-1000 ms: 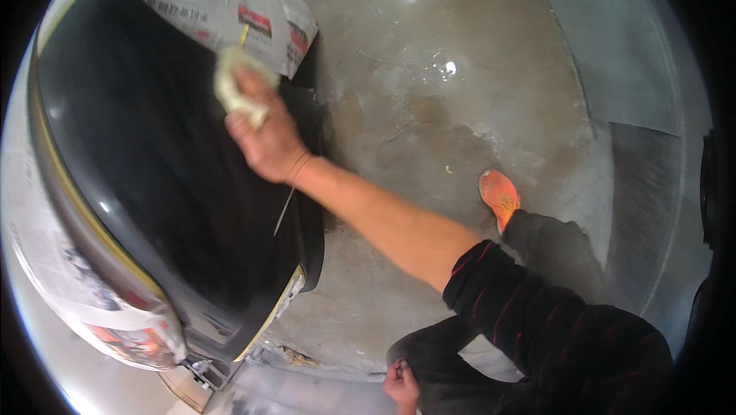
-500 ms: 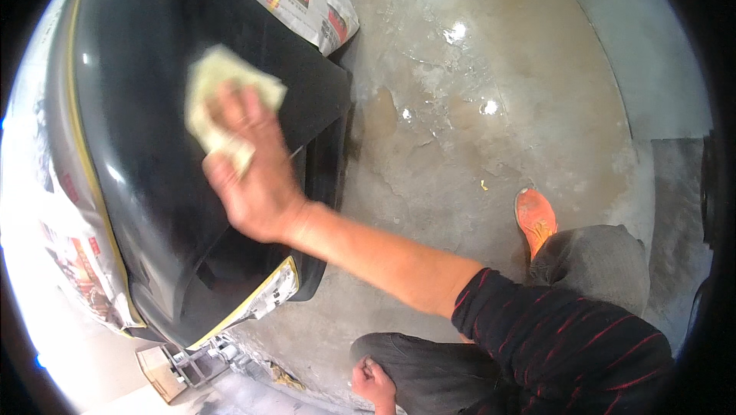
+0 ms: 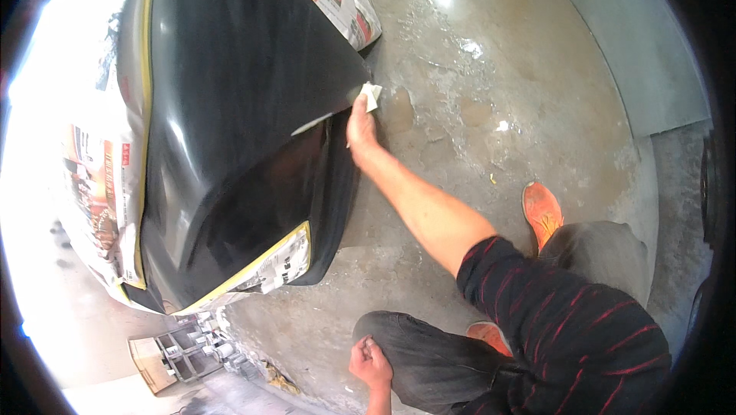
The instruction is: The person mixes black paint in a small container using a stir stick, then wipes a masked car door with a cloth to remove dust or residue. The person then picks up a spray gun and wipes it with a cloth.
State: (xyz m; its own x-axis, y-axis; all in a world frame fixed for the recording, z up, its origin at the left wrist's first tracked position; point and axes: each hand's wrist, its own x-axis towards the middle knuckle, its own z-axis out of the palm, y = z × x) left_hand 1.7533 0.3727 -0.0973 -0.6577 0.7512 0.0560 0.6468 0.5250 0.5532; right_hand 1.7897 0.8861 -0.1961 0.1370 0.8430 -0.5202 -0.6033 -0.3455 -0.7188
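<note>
My right hand (image 3: 360, 130) grips a folded, pale yellow cloth (image 3: 371, 96) at the right edge of a smooth black car body panel (image 3: 230, 55). Part of the cloth sticks out past the thumb, and most of the fingers are hidden behind the panel's edge. A light streak (image 3: 313, 123) shows on the panel just left of this hand. My left hand (image 3: 372, 362) hangs beside my bent knee, its fingers curled in and nothing visible in them. Yellow masking tape (image 3: 147, 47) runs along the panel's left border, with printed paper beyond it.
More masking paper (image 3: 341, 1) wraps the part at the top, and a taped paper patch (image 3: 284, 265) covers the lower corner. The concrete floor (image 3: 445, 170) is wet with shiny patches. A metal frame (image 3: 188, 350) with cardboard stands at lower left. My orange shoe (image 3: 541, 212) is at right.
My right hand has swept with the cloth from the panel's upper middle to its right edge. The view has shifted, so the panel sits further right. My left hand stays by the knee.
</note>
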